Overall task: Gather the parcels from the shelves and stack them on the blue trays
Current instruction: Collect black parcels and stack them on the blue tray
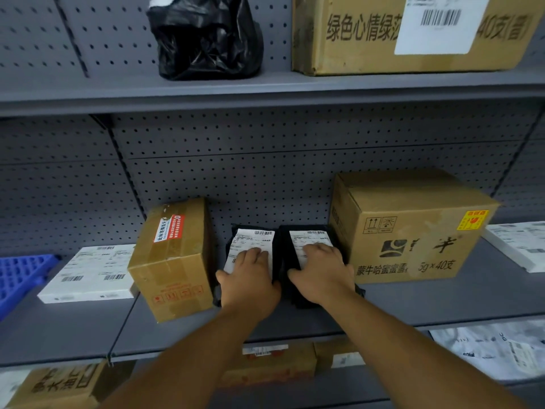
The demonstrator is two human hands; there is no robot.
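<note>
Two black bagged parcels with white labels lie side by side on the middle shelf (442,302). My left hand (250,278) lies over the left black parcel (250,239), fingers on its label and thumb down its left side. My right hand (321,273) covers the right black parcel (309,236), its thumb in the gap between the two parcels. Both hands clasp their parcels, which still rest on the shelf. A blue tray (17,276) shows at the far left edge.
A taped brown box (174,261) stands just left of my left hand, and a large carton (413,228) stands just right of my right hand. Flat white parcels (88,273) (519,243) lie further out. The upper shelf holds a black bag (206,39) and a carton (354,33). The lower shelf holds more parcels (495,349).
</note>
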